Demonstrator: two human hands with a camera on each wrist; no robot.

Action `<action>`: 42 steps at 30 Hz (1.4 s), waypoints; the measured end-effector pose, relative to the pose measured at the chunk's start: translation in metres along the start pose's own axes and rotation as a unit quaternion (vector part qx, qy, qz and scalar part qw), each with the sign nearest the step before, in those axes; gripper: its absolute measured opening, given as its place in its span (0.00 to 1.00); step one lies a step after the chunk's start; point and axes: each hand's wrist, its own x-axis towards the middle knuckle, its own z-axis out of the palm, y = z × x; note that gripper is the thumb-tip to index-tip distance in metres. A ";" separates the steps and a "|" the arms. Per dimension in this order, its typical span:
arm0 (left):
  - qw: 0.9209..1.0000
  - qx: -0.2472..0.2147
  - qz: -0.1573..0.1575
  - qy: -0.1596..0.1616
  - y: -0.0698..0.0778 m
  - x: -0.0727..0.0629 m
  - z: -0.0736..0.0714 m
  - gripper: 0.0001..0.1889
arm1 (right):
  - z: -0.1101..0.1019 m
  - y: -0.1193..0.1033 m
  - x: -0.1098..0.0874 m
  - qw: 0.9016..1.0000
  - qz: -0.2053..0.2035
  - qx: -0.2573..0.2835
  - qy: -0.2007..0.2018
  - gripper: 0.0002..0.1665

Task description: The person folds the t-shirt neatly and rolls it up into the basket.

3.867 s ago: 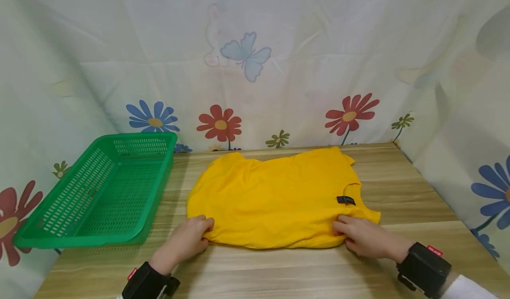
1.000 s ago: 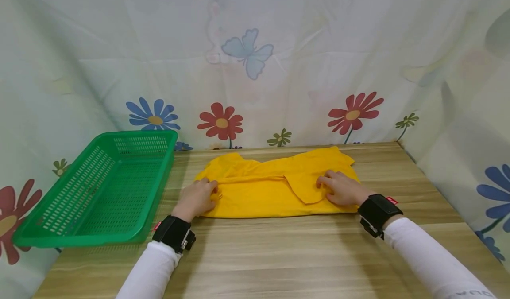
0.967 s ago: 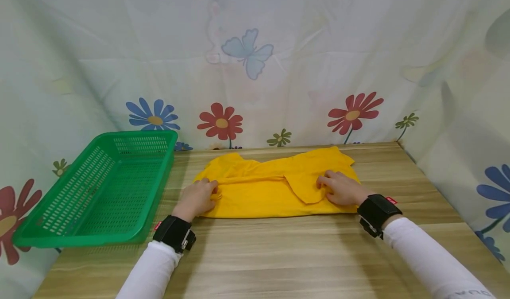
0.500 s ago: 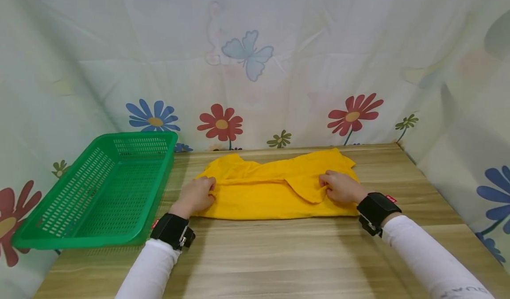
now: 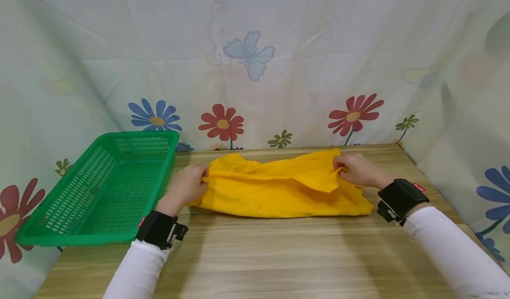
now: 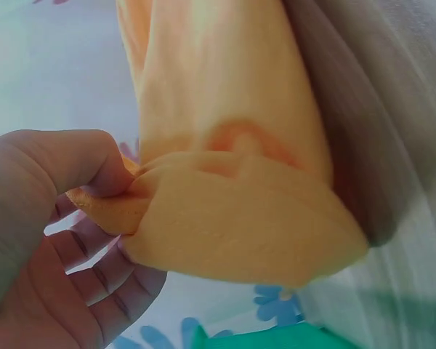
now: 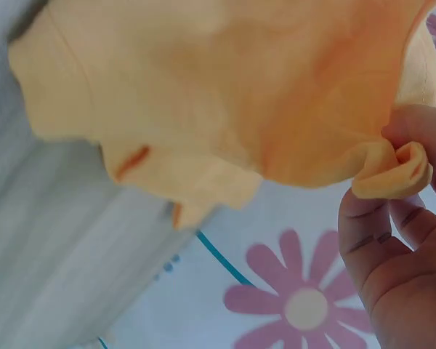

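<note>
A yellow T-shirt [image 5: 263, 197], partly folded, lies across the wooden table. My left hand [image 5: 186, 184] pinches its left end, lifting the layer there; in the left wrist view the thumb and fingers of the left hand [image 6: 80, 196] grip a corner of the cloth. At the other end, my right hand [image 5: 358, 168] pinches a raised edge of the shirt. In the right wrist view a curled bit of hem sticks out between thumb and fingers of the right hand [image 7: 407, 211]. A loose flap, likely a sleeve, hangs forward near the right hand.
A green perforated plastic basket [image 5: 119, 192] stands on the left of the table [image 5: 271, 254], close to my left forearm. Behind and at both sides hangs a pale curtain [image 5: 299, 82] printed with flowers and a butterfly.
Earlier the shirt's near edge was folded back toward the far side. Since half a second ago, both hands have spread outward and risen, lifting the folded layer off the lower cloth.
</note>
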 end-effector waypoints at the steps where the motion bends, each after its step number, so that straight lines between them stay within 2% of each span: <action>1: 1.000 0.000 0.005 0.004 0.001 -0.002 -0.002 0.11 | -0.005 -0.001 -0.002 1.000 -0.001 -0.002 -0.001 0.10; 5: 0.999 0.004 0.032 0.024 0.003 -0.014 -0.010 0.14 | -0.026 -0.010 -0.015 1.000 -0.012 -0.005 -0.012 0.10; 8: 0.998 0.006 0.050 0.028 0.005 -0.025 -0.014 0.16 | -0.040 -0.021 -0.029 0.999 -0.012 0.007 -0.040 0.11; 12: 0.998 0.002 0.060 0.007 0.006 -0.039 -0.018 0.16 | -0.054 -0.035 -0.048 0.996 -0.017 0.023 -0.086 0.11; 17: 0.996 -0.021 0.073 -0.039 0.006 -0.048 -0.020 0.15 | -0.057 -0.044 -0.067 0.987 -0.044 0.055 -0.144 0.11; 23: 0.989 -0.054 0.096 -0.099 0.006 -0.065 -0.013 0.14 | -0.044 -0.042 -0.085 0.966 -0.041 0.136 -0.216 0.07; 30: 0.972 -0.098 0.136 -0.162 0.004 -0.084 0.000 0.14 | -0.008 -0.031 -0.103 0.935 -0.043 0.195 -0.292 0.04; 36: 0.963 -0.129 0.143 -0.189 0.003 -0.091 0.005 0.12 | 0.014 -0.029 -0.111 0.911 -0.055 0.248 -0.323 0.03; 39: 0.959 -0.158 0.144 -0.189 0.002 -0.088 0.001 0.09 | 0.015 -0.030 -0.109 0.909 -0.040 0.268 -0.318 0.05; 41: 0.956 -0.177 0.144 -0.183 0.001 -0.084 -0.002 0.08 | 0.011 -0.031 -0.106 0.912 -0.034 0.274 -0.303 0.06; 42: 0.958 -0.180 0.143 -0.174 0.001 -0.081 -0.004 0.07 | 0.008 -0.031 -0.103 0.915 -0.031 0.275 -0.294 0.06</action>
